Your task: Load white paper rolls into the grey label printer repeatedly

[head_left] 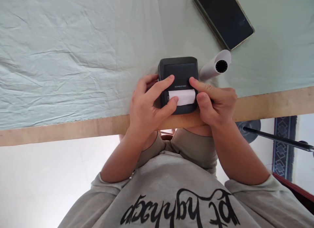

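Observation:
A black label printer (180,71) with NIIMBOT lettering sits near the table's front edge. White label paper (186,96) lies across the slot in its front part. My left hand (149,100) wraps round the printer's left side, index fingertip on the lid and thumb on the paper. At the right side, my right hand (217,102) grips the printer with its index fingertip on the lid's right edge and its thumb close to the corner. Its other fingers are curled under and partly hidden. The lid looks closed.
Just right of the printer lies a white paper roll (209,69) with a dark core. A dark phone (224,19) rests farther back on the pale green cloth (73,58). The bare wooden table edge (274,104) runs along the front. A black metal stand (272,136) is at lower right.

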`<action>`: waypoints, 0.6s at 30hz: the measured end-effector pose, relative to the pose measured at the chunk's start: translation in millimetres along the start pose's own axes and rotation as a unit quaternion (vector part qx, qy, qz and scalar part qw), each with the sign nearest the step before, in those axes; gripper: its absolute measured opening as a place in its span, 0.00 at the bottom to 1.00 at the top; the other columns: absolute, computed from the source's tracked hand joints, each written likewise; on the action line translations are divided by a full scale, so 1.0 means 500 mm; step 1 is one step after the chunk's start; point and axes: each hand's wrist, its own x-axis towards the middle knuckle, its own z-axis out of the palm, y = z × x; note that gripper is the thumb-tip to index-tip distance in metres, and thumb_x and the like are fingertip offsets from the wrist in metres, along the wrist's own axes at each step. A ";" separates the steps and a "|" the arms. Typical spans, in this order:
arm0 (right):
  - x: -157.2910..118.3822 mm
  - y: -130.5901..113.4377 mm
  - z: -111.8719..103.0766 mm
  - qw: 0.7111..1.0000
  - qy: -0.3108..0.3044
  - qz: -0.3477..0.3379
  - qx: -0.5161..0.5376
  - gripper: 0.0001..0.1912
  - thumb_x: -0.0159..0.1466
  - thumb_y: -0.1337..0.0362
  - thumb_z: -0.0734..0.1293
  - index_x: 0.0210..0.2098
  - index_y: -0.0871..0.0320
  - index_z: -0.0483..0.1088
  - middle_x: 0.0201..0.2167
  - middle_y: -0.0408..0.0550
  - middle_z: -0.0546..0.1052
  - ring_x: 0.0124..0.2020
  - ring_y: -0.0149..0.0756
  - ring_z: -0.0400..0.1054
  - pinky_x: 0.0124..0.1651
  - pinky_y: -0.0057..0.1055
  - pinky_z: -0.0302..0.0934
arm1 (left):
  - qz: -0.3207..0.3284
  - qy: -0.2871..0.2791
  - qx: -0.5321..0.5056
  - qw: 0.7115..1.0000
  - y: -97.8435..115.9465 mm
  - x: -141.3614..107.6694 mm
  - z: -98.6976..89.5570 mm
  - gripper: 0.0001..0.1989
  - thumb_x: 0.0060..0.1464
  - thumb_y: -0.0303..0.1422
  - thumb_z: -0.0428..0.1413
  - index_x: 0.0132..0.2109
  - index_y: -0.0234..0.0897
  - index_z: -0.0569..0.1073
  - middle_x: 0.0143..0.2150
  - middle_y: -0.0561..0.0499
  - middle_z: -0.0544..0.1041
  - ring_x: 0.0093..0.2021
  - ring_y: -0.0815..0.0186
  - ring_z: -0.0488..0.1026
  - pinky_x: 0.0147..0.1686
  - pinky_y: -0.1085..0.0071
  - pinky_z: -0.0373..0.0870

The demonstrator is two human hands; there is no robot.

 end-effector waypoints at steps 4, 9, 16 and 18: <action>-0.006 0.009 -0.005 0.999 -0.026 0.019 -0.009 0.25 0.75 0.45 0.59 0.51 0.50 0.81 0.16 0.39 0.68 0.16 0.30 0.57 0.21 0.32 0.54 | -0.012 -0.011 -0.010 1.000 -0.002 0.000 0.001 0.24 0.66 0.52 0.57 0.63 0.51 0.75 0.63 0.46 0.76 0.64 0.48 0.75 0.66 0.48 0.71; -0.014 0.023 -0.005 0.999 -0.043 0.031 -0.004 0.24 0.75 0.42 0.56 0.57 0.46 0.73 0.18 0.36 0.64 0.18 0.32 0.59 0.26 0.34 0.57 | 0.001 -0.034 -0.009 0.999 0.000 -0.004 -0.007 0.28 0.64 0.50 0.59 0.67 0.50 0.71 0.67 0.46 0.74 0.66 0.48 0.73 0.67 0.50 0.71; -0.012 0.027 0.003 0.998 -0.019 0.021 -0.050 0.20 0.75 0.43 0.57 0.37 0.49 0.67 0.19 0.37 0.63 0.19 0.32 0.55 0.26 0.35 0.52 | 0.007 -0.068 0.026 0.997 -0.011 -0.030 -0.005 0.48 0.53 0.52 0.68 0.74 0.43 0.59 0.73 0.38 0.69 0.72 0.41 0.68 0.70 0.45 0.67; -0.007 0.024 0.003 0.998 -0.019 0.004 -0.062 0.24 0.75 0.43 0.57 0.29 0.51 0.61 0.18 0.37 0.61 0.18 0.31 0.52 0.25 0.35 0.48 | 0.017 -0.079 0.043 0.996 -0.012 -0.035 -0.003 0.53 0.51 0.55 0.70 0.75 0.41 0.58 0.74 0.35 0.67 0.73 0.39 0.65 0.71 0.44 0.66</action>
